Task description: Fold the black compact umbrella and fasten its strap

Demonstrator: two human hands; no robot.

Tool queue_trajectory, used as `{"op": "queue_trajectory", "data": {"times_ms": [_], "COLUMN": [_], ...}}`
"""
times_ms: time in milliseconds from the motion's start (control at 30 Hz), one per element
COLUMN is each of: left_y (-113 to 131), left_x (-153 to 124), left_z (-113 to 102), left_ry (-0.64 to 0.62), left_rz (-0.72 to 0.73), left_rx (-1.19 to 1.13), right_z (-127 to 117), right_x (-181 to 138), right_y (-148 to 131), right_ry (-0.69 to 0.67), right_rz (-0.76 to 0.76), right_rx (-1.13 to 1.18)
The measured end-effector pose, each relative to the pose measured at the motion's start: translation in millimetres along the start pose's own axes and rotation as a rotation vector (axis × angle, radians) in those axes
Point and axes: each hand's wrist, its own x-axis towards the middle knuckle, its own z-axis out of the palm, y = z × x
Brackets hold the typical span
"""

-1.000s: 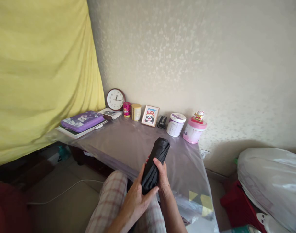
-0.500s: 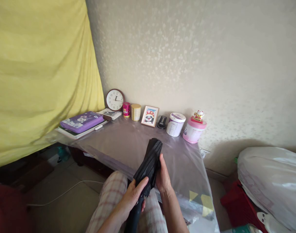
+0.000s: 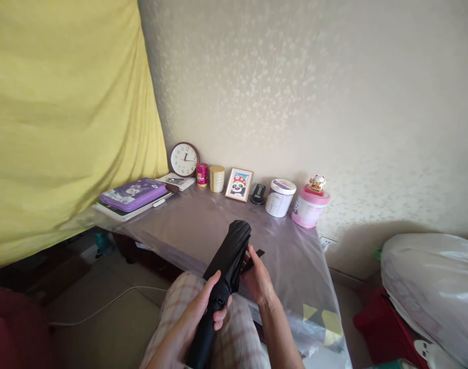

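A folded black umbrella (image 3: pixel 228 252) slants above my lap, its canopy end pointing away over the table's near edge. My left hand (image 3: pixel 203 305) is closed around it, low on the canopy near the handle. At the canopy's right side, my right hand (image 3: pixel 259 277) pinches a short black strap (image 3: pixel 259 254) whose free end sticks out past the fingers. Part of the strap and some of the right fingertips are hidden behind the hand and the canopy. The handle runs down between my knees.
The table (image 3: pixel 168 225) has a plastic cover. Along its back stand a clock (image 3: pixel 185 159), small tins, a framed panda picture (image 3: pixel 239 185), a white tub (image 3: pixel 280 199) and a pink tub (image 3: pixel 309 210). A purple case (image 3: pixel 132 195) lies left. A plastic-covered bundle (image 3: pixel 429 287) is right.
The umbrella has turned slightly, its tip shifting left. A strap end now shows beyond my right hand, which has moved a little away from the canopy. My left hand has slid slightly left.
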Motion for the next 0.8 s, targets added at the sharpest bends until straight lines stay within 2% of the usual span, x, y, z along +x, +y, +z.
{"op": "queue_trajectory", "data": {"times_ms": [167, 233, 300, 467, 600, 667, 733, 800], "left_y": [-1.8, -1.8, -2.5, -10.5, -18.1, -20.4, -21.4, -20.6], "left_x": [6.5, 3.9, 0.3, 1.7, 8.9, 10.5, 10.7, 9.9], "left_z": [-10.7, -8.6, -3.8, 5.8, 8.0, 9.4, 10.4, 11.0], "left_ry": [-0.024, -0.005, 0.065, 0.404, 0.569, 0.690, 0.725, 0.654], "left_rz": [0.033, 0.036, 0.066, 0.278, 0.593, 0.608, 0.565, 0.615], "left_rx": [-0.032, -0.002, 0.065, 0.441, 0.969, 1.199, 1.298, 1.255], "right_z": [-8.3, -11.5, -12.6, -4.3, 3.5, 3.6, 1.0, -2.8], "right_x": [2.6, 3.1, 3.1, 3.6, 6.3, 8.3, 10.1, 10.8], "right_y": [1.9, 1.9, 2.1, 9.4, 19.1, 21.8, 22.4, 21.3], "right_ry": [-0.056, -0.085, -0.089, 0.029, 0.148, 0.188, 0.248, 0.276], "right_rz": [-0.042, -0.064, -0.060, -0.068, -0.105, -0.111, -0.133, -0.145], "right_rx": [-0.060, -0.080, -0.103, -0.152, -0.111, -0.082, -0.068, -0.043]}}
